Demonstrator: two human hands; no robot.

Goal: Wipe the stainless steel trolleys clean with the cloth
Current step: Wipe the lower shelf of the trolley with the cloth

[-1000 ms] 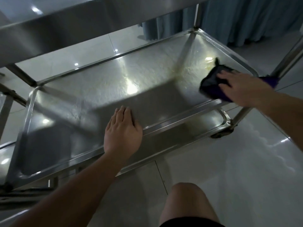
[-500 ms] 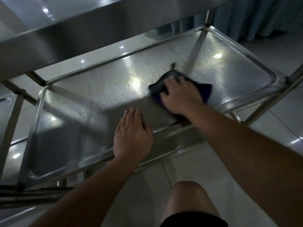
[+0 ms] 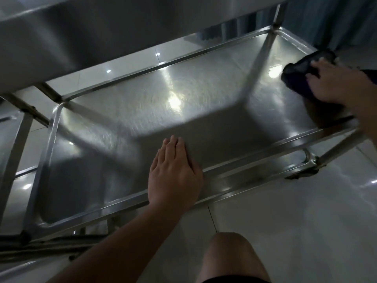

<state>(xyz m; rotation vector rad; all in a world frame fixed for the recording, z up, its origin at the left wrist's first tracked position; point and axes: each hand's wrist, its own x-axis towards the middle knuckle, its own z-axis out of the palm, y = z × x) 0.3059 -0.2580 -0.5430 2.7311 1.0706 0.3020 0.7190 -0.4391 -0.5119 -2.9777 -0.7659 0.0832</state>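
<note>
The stainless steel trolley's lower shelf (image 3: pixel 126 111) spreads across the middle of the head view, shiny with light spots. A dark cloth (image 3: pixel 299 72) lies bunched at the shelf's far right end. My right hand (image 3: pixel 334 82) presses down on the cloth there, fingers spread over it. My left hand (image 3: pixel 173 172) rests flat, palm down, on the shelf's near rim, holding nothing.
The trolley's upper shelf (image 3: pixel 102 37) overhangs the top of the view. Upright posts (image 3: pixel 265 50) stand at the corners, and a caster (image 3: pixel 306 170) sits at the near right. My bare knee (image 3: pixel 230 254) is below, over a glossy tiled floor (image 3: pixel 295 221). Blue curtains (image 3: pixel 326 17) hang behind.
My right hand has swept the cloth from the middle of the shelf back to its far right end. My left hand has stayed on the near rim.
</note>
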